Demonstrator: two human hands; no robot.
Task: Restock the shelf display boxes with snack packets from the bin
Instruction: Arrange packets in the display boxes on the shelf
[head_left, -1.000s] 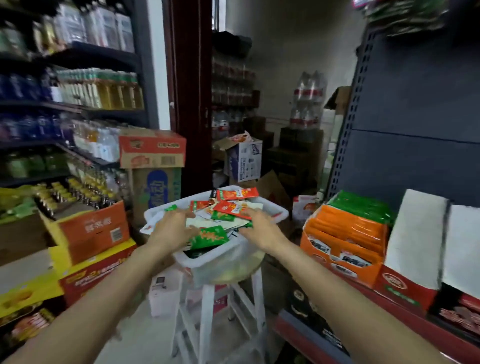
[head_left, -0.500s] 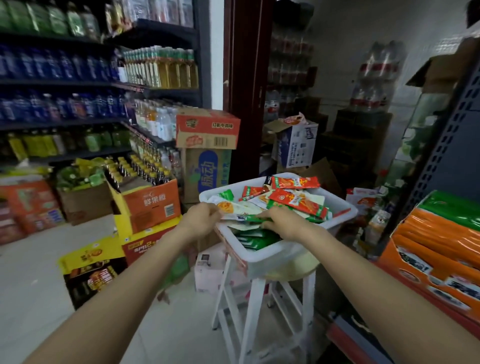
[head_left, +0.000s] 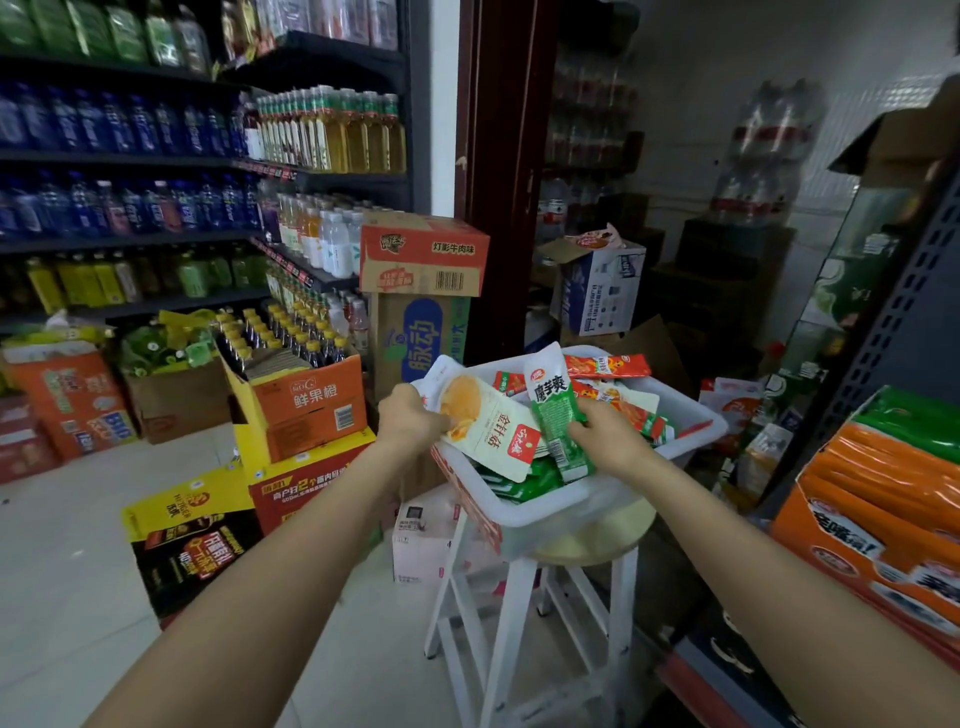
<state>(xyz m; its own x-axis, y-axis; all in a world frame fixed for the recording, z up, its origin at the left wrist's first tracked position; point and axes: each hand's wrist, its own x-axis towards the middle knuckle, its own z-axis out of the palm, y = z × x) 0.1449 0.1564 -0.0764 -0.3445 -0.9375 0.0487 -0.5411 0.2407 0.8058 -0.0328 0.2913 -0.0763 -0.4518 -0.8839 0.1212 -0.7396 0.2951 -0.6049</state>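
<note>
A white plastic bin (head_left: 566, 512) full of snack packets stands on a white stool (head_left: 524, 613). My left hand (head_left: 410, 418) grips a white packet with a yellow picture (head_left: 493, 426) at the bin's left rim, lifted above the pile. My right hand (head_left: 605, 434) holds a green and white packet (head_left: 556, 410), tilted upright over the bin. Red packets (head_left: 608, 365) and green packets (head_left: 524, 480) lie loose inside. An orange display box (head_left: 878, 525) with orange and green packets sits on the shelf at the right edge.
Drink shelves (head_left: 156, 156) fill the left wall. Stacked cartons (head_left: 301, 410) and an orange carton (head_left: 423, 260) stand on the floor left of the stool. A dark red door frame (head_left: 506, 176) rises behind the bin. Light floor tiles (head_left: 62, 571) lie open at the lower left.
Both hands have lifted packets out of the pile: the left one raised the white packet, the right one the green packet. The camera has turned left, away from the shelf boxes.
</note>
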